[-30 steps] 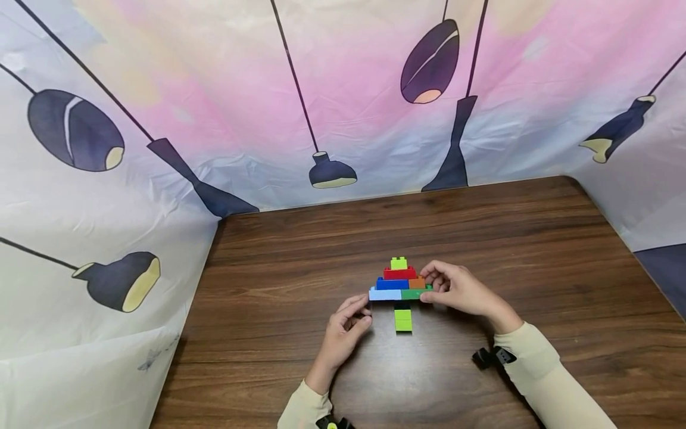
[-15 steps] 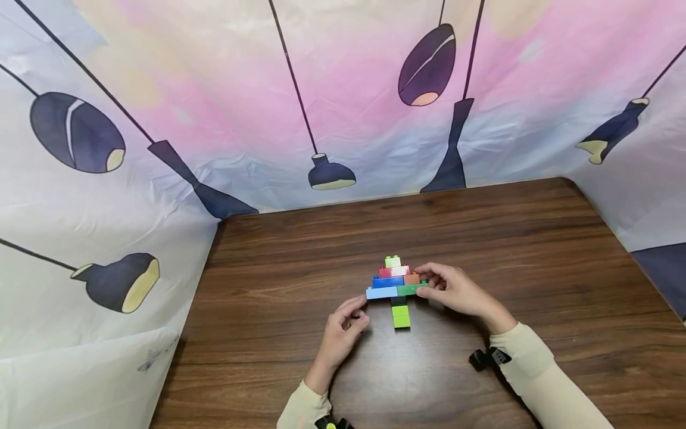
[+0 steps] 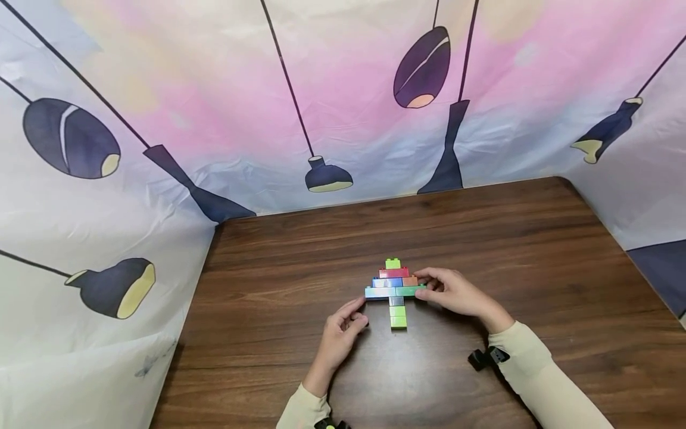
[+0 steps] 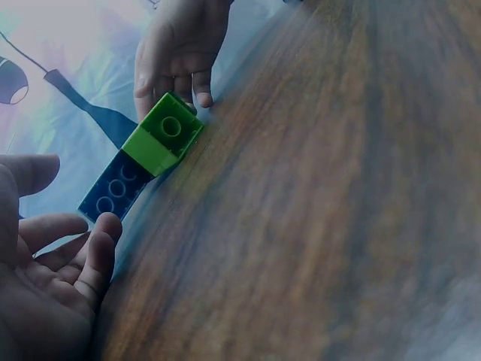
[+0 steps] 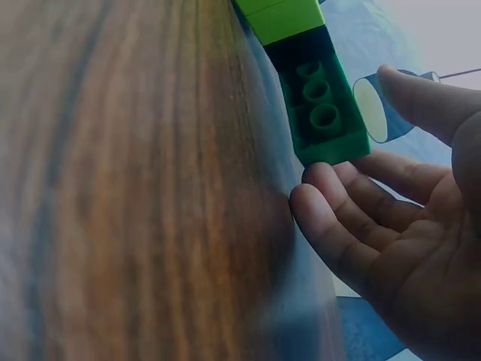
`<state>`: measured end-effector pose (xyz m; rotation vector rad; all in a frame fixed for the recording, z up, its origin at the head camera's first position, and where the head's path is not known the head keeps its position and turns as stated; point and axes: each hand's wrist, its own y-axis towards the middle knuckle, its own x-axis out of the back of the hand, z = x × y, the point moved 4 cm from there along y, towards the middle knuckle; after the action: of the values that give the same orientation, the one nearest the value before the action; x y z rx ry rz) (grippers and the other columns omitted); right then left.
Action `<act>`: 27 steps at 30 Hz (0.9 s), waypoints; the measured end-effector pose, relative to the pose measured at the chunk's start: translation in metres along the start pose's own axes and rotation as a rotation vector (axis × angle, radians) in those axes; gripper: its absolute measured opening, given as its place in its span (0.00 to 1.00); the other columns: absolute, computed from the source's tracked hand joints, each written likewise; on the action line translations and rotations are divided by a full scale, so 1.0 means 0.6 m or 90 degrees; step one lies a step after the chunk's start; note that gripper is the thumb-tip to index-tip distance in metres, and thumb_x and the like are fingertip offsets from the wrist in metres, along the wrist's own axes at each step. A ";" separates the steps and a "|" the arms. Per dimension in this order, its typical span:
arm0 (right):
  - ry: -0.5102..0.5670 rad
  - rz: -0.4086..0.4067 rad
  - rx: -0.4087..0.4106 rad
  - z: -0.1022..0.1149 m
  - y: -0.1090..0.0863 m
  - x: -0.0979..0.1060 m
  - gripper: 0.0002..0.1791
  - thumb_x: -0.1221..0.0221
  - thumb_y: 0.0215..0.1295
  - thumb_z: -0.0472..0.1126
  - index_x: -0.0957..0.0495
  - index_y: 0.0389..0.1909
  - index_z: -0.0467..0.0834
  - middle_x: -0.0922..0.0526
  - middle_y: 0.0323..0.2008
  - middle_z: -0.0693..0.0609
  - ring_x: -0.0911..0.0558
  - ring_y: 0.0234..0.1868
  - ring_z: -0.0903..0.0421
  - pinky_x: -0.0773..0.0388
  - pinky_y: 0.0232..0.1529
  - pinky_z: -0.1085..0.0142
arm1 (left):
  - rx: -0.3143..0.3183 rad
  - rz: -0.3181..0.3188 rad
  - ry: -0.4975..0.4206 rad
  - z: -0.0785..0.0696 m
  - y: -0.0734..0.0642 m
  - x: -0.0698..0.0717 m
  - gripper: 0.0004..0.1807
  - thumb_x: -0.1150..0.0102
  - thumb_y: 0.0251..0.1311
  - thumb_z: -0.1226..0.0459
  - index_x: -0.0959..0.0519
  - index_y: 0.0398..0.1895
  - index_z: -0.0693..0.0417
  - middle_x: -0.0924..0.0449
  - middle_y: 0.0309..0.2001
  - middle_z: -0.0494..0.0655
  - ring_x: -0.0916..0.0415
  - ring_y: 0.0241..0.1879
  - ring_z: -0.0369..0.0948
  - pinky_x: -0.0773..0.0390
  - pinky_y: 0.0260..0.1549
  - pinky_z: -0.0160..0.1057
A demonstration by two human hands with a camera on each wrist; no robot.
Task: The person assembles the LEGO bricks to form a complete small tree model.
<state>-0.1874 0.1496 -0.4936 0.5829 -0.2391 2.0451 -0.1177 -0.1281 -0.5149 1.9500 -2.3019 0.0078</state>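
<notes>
A tree-shaped figure of toy building bricks lies on the wooden table (image 3: pixel 300 250). From top to base it has a lime brick (image 3: pixel 393 263), a red brick (image 3: pixel 393 273), a blue brick (image 3: pixel 386 283) beside an orange brick (image 3: pixel 409 280), then a light blue brick (image 3: pixel 380 292) beside a green brick (image 3: pixel 410 291). Below come a dark brick (image 3: pixel 396 301) and lime trunk bricks (image 3: pixel 398 317). My left hand (image 3: pixel 337 336) touches the light blue end with loose fingertips. My right hand (image 3: pixel 455 292) touches the green end, its thumb (image 5: pixel 421 98) apart from the brick.
A printed cloth (image 3: pixel 354 95) with lamp drawings hangs behind the table and at its sides. Small black wrist cameras sit on both cuffs, the right one (image 3: pixel 485 358) close above the tabletop.
The figure has turned slightly, and its rows, slanted half a second ago, run nearly level. The dark brick looks lighter. Both hands stay at its ends while the view shifts a little.
</notes>
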 end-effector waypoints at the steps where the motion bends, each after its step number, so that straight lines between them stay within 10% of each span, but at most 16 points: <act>1: -0.002 0.003 -0.005 0.000 0.000 0.000 0.24 0.33 0.74 0.41 0.22 0.63 0.31 0.15 0.51 0.45 0.21 0.41 0.57 0.20 0.40 0.66 | 0.000 -0.002 0.003 0.000 0.000 0.000 0.22 0.39 0.69 0.76 0.25 0.64 0.78 0.24 0.61 0.74 0.22 0.42 0.28 0.21 0.40 0.24; 27: 0.004 0.024 -0.027 -0.012 0.002 -0.008 0.28 0.34 0.74 0.43 0.24 0.66 0.29 0.15 0.51 0.45 0.20 0.42 0.58 0.20 0.42 0.65 | 0.048 -0.004 0.020 0.006 0.006 0.008 0.18 0.42 0.74 0.73 0.22 0.61 0.78 0.14 0.39 0.70 0.18 0.34 0.34 0.17 0.36 0.30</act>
<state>-0.1889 0.1484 -0.5022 0.5499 -0.2908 2.0736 -0.1221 -0.1327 -0.5180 1.9781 -2.3075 0.1243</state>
